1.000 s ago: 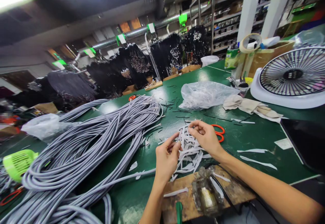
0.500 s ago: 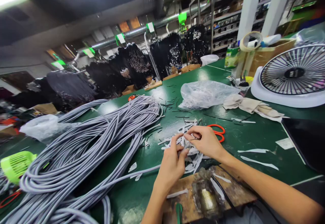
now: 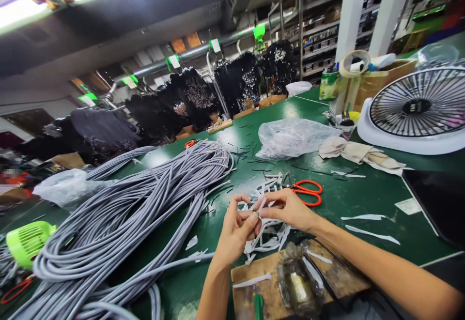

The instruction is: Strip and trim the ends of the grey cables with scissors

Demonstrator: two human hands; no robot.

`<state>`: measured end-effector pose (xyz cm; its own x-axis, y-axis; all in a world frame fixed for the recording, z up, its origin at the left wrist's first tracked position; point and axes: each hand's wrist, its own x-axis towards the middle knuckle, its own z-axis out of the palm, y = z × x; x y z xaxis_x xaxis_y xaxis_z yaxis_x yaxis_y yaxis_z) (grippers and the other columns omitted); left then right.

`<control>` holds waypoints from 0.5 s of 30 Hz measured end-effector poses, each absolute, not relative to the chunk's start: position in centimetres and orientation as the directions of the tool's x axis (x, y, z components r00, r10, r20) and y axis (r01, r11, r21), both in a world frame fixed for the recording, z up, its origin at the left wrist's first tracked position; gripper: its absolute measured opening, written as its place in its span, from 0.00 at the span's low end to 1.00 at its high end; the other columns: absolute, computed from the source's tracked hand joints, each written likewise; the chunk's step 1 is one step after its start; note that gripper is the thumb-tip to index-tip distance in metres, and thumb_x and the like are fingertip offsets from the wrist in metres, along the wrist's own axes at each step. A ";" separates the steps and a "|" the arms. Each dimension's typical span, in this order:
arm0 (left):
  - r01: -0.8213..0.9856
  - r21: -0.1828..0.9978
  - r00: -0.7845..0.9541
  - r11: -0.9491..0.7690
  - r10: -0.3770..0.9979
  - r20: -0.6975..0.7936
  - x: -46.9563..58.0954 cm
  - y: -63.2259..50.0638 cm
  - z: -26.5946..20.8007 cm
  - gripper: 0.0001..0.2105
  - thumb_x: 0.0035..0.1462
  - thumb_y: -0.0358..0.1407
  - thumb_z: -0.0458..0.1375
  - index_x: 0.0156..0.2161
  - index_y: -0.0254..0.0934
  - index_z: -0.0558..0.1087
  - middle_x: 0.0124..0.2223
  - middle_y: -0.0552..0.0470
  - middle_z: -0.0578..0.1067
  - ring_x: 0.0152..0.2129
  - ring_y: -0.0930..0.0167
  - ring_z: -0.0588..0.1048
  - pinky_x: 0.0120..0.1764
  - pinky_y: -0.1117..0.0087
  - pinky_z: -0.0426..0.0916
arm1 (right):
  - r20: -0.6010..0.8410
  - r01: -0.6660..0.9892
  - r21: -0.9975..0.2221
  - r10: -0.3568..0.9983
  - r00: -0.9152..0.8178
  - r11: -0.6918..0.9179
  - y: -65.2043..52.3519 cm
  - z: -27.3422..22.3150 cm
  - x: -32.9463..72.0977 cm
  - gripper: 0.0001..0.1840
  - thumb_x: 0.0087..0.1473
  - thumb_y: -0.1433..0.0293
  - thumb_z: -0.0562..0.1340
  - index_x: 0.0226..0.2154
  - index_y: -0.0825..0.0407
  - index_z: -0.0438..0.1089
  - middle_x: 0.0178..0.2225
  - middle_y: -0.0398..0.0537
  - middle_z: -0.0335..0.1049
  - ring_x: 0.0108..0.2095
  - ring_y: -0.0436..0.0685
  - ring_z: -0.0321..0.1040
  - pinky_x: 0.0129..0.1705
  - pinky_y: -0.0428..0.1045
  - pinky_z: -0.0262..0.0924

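My left hand (image 3: 236, 230) is closed around a grey cable (image 3: 174, 264), which runs into it from the left; thumb and forefinger pinch near the cable's end. My right hand (image 3: 288, 208) meets it there, its fingers closed on a thin pale strip (image 3: 262, 205) standing up at that end. The fingers partly cover the cable tip. Beneath both hands lies a loose pile of white strips (image 3: 274, 235) on the green table. Red-handled scissors (image 3: 308, 192) rest just beyond my right hand, their blades partly among the strips.
A large coil of grey cable (image 3: 145, 199) spreads across the left. Close to me is a wooden board (image 3: 250, 288) carrying a metal block (image 3: 300, 283). A plastic bag (image 3: 296, 136), a cloth glove (image 3: 358, 154), a fan (image 3: 417, 109) and a dark flat screen (image 3: 436, 204) stand or lie to the right.
Both hands have shifted slightly down, and the left is more curled round the cable. A pale strip now shows between the fingers. More of the scissors is visible.
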<state>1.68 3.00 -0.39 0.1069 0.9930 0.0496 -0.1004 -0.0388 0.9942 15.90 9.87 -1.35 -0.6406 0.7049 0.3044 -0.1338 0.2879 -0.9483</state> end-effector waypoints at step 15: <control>-0.005 0.997 -0.341 -0.083 0.937 0.076 3.2 3.9 -1.8 0.22 0.47 0.39 0.58 0.48 0.35 0.63 0.36 0.46 0.73 0.10 0.85 0.56 0.14 0.80 0.51 | 0.623 0.215 -0.583 0.600 -0.502 0.784 8.3 -3.6 14.7 0.11 0.47 0.76 0.52 0.19 0.54 0.65 0.16 0.40 0.58 0.17 0.46 0.52 0.22 0.42 0.47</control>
<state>3.23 3.90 -1.76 -0.3411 0.9369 0.0763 -0.0055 -0.0831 0.9965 14.68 8.35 -3.61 -0.5022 0.6003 0.6225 0.2147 0.7839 -0.5827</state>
